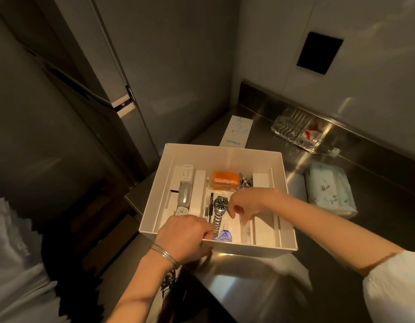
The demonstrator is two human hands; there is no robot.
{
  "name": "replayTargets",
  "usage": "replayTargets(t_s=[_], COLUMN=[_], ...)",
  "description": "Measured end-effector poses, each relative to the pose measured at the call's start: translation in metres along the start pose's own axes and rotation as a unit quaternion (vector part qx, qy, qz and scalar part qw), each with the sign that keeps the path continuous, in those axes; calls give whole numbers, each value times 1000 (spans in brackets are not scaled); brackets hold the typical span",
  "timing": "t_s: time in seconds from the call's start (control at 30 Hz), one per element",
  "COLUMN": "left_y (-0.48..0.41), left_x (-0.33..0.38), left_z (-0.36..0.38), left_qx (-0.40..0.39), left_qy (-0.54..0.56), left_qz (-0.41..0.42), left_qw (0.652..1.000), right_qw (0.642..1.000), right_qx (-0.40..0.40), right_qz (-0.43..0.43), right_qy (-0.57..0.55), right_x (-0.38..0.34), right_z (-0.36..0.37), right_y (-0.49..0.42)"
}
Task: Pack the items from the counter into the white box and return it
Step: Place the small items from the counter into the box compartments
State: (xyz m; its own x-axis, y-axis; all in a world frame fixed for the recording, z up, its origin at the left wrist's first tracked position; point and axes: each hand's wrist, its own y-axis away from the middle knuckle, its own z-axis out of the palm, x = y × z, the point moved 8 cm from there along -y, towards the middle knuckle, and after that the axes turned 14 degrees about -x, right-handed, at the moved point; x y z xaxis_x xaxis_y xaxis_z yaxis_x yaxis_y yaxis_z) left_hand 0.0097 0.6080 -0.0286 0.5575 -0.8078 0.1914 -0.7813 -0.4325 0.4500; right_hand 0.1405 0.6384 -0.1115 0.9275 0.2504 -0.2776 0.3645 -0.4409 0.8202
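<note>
The open white box (225, 155) stands on the steel counter (260, 283), its left part hanging past the counter's edge. Inside lie an orange packet (226, 179), a black pen (210, 206), a steel watch (220, 207), a blue-capped little bottle (225, 234), a clear tube (245, 231), a silver oval case (185, 195) and dark beads (246, 181). My left hand (186, 237) grips the box's near wall, fingers curled over the rim. My right hand (247, 205) reaches into the box, its thumb and forefinger pinched at the watch case's right edge.
Behind the box lies a long white Anker carton (235, 131). A clear plastic bag (299, 134) with something red sits by the back wall. A floral tissue pack (330, 194) lies right of the box. Tall grey cabinet doors (85, 89) rise on the left.
</note>
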Motion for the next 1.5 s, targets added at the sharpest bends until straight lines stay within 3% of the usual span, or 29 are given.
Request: replayTargets(t_s=[0.17,0.27,0.4,0.5,0.6,0.7,0.8,1.17,1.23,1.33,1.5], left_y=[8,14,9,6,7,9,9,7,7,8,11], left_x=[-16,-33,-34,-34,-35,-33,-34,-33,-32,-32,-32], left_z=[0,1,8,9,9,3,-1,3,3,2,-2], left_qx=[-39,-51,-79,-93,-101,-85,-63,-66,-63,-59,-40], left_qy=[49,40,27,31,34,37,50,94,96,85,53], left_qz=[26,16,-16,-21,-14,-5,-10,7,9,10,5], left_qw=[998,998,996,995,994,996,997,993,993,995,998], right_qw=[981,954,941,928,936,957,966,911,912,900,820], right_qx=[187,298,335,370,342,211,116,198,248,363,531], right_qz=[-31,8,44,5,77,164,178,186,203,231,196], right_qy=[-44,-33,-17,-42,10,114,149,309,258,73,-88], right_x=[6,26,41,37,53,86,112,99,101,110,94], right_z=[-53,-94,-132,-156,-172,-169,-156,-160,-167,-180,-190], right_y=[46,84,99,88,64,31,7,-17,-7,36,122])
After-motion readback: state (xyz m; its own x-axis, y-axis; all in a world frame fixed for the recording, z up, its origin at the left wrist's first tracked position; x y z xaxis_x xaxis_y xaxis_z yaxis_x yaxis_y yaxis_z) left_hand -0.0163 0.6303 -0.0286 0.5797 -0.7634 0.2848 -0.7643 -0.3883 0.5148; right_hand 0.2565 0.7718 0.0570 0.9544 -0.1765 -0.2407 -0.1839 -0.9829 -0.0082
